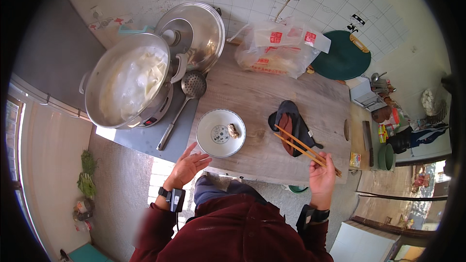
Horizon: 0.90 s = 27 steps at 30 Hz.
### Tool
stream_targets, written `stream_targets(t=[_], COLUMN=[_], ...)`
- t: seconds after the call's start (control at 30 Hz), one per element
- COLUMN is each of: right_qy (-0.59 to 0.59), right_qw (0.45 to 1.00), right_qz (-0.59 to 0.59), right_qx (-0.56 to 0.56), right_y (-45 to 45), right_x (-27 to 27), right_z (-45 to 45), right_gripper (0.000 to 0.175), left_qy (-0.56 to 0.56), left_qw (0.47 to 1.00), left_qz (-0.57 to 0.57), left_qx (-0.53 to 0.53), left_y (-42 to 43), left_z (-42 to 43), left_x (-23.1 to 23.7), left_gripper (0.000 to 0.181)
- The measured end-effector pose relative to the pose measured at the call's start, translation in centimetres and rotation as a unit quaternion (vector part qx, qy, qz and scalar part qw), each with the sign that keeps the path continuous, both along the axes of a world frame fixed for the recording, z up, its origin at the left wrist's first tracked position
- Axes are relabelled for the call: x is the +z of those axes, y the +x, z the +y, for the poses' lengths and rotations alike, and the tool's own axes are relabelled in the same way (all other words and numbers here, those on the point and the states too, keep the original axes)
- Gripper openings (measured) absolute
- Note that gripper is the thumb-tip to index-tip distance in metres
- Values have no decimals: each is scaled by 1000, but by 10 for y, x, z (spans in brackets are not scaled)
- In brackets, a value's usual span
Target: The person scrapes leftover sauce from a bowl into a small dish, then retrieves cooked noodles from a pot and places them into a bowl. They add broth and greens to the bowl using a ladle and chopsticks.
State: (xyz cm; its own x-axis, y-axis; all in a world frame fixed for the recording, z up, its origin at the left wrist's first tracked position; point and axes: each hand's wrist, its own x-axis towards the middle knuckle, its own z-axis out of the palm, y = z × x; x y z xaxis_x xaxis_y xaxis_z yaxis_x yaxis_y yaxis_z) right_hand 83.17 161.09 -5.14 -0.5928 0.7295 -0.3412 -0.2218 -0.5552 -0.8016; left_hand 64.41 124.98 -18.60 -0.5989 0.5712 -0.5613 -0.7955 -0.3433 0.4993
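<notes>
My right hand (323, 176) holds a pair of wooden chopsticks (302, 148), their tips over a dark and brown cloth (296, 127) on the wooden board. Its fingers are closed on the thick ends. My left hand (191, 163) is empty with its fingers spread, just below a white patterned bowl (214, 142). A small brown-and-white piece of food (233, 131) lies inside the bowl. Left of the bowl rests a slotted metal skimmer (193, 85). A large metal pot (127, 80) on an electric cooker holds foamy, steaming liquid and pale sheets that look like noodles or dough.
A large metal lid (207, 40) leans on the wall behind the pot. Plastic bags (280, 51) and a round green board (342, 56) stand at the back. To the right are a cleaver (368, 142), a green bowl (386, 157) and various packets.
</notes>
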Motion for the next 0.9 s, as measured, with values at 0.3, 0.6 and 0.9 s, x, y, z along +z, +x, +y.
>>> stream_targets(t=[0.3, 0.6, 0.9], right_qy=[88, 507, 479], right_qw=[983, 780, 741], right_qz=[14, 6, 102], right_qx=[161, 366, 460], right_y=[-37, -87, -110], right_x=[-6, 13, 37], right_z=[19, -53, -110], right_gripper=[21, 15, 5], left_qy=[4, 46, 52], left_qw=[999, 992, 982], left_qz=[-2, -4, 15], left_qx=[53, 117, 183], left_y=[10, 72, 115], left_z=[67, 33, -29], left_x=[-16, 13, 44], left_gripper=[46, 45, 51])
